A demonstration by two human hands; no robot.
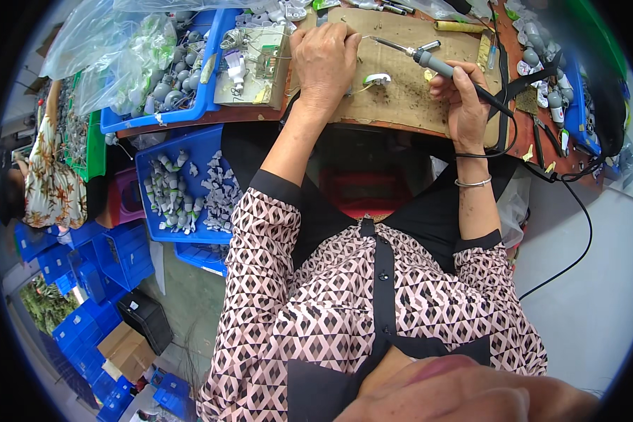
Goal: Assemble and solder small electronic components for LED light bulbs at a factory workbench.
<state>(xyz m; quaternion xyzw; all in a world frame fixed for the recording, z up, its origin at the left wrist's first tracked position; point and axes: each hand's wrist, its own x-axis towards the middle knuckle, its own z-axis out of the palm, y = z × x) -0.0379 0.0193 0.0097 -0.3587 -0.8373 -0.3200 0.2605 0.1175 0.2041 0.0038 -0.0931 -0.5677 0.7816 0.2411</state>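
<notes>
My right hand (465, 98) is closed round the handle of a soldering iron (436, 65), whose thin tip points left across the cardboard sheet (390, 105). Near that tip, my left hand (323, 63) is closed with its fingers curled down. Whatever lies between its thumb and fingers is too small and hidden to name. A little white-and-green part (377, 79) with thin wires rests on the cardboard between my hands. To the left of my left hand stands a pale box-like device (264, 70) with a white bulb-shaped piece (235, 69) on it.
A blue crate (214, 63) of grey bulb parts sits at the left, partly under clear plastic. Below the bench edge is a blue tray (221, 218) of small parts. Pliers (545, 141) and the iron's black cable (584, 211) lie at the right. Another person (49, 183) is at far left.
</notes>
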